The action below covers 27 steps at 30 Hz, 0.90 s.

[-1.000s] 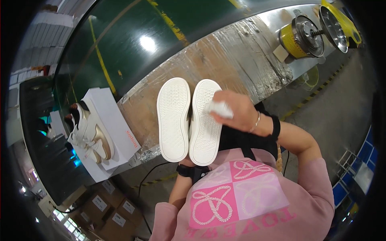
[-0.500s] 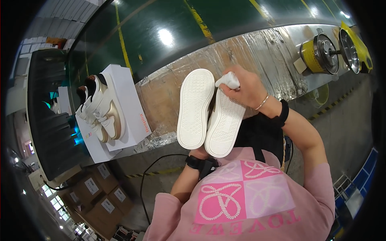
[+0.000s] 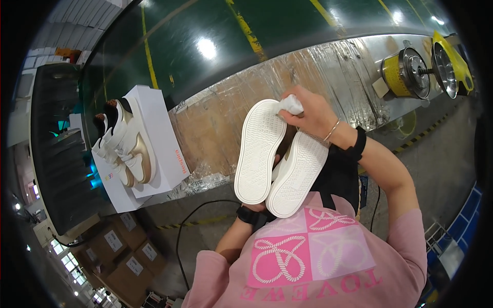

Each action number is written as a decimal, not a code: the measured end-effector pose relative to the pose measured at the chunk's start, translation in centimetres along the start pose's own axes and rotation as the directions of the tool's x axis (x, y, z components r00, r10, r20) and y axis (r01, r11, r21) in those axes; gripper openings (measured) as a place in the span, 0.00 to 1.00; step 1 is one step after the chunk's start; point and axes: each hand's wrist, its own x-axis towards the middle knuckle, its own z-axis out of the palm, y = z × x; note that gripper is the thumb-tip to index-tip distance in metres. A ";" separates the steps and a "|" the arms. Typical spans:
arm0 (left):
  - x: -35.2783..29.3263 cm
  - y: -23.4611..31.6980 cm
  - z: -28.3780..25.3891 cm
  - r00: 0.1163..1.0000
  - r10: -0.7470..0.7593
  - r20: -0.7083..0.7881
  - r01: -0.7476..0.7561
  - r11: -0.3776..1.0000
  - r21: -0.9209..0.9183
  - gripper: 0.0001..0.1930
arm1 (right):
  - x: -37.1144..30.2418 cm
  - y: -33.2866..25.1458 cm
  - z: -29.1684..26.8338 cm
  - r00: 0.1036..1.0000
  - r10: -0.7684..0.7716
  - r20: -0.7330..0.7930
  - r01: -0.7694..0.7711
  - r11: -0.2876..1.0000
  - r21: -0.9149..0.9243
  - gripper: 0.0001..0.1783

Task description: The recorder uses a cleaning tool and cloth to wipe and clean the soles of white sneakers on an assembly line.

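A pair of sneakers is turned with its white soles facing up, side by side. My left hand grips the pair from beneath, its fingers mostly hidden behind the left sneaker and the right sneaker. A crumpled white cloth is pinched in my right hand. It touches the upper right edge of the left sneaker's sole, while my right hand is over the far end of the right sneaker.
Another white and gold pair of sneakers rests on white shoe boxes at the left. Beyond the wrapped worktop runs a green conveyor belt. At the far right stands a yellow-labelled metal pot. Cartons are stacked lower left.
The sneakers have moved slightly down and to the right, their far ends spreading apart. My right hand's cloth has passed from the right sneaker's sole to the left one's edge.
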 end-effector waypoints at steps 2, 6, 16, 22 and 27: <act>0.1 0.1 0.3 0.999 0.006 0.033 -0.001 0.992 -0.125 0.27 | -1.0 -1.1 0.9 0.984 -0.173 -0.051 0.169 0.983 -0.068 0.17; -0.5 0.2 0.1 0.998 0.037 0.058 -0.046 0.987 0.153 0.27 | -4.3 -5.7 2.7 0.863 -0.478 0.162 0.460 0.877 0.138 0.18; -1.9 0.2 -1.2 0.985 0.102 0.140 -0.172 0.647 0.743 0.27 | 5.6 -0.2 2.2 0.996 0.045 0.077 -0.050 0.997 0.056 0.24; -1.4 0.3 -1.1 0.965 0.134 0.227 -0.236 0.049 0.971 0.26 | 5.8 -3.2 3.4 0.991 -0.085 0.106 0.091 0.994 -0.056 0.22; 0.0 -0.1 -0.7 0.986 0.114 0.124 -0.168 0.676 0.718 0.24 | 0.7 -9.7 5.2 0.825 -0.422 0.375 0.398 0.906 0.144 0.20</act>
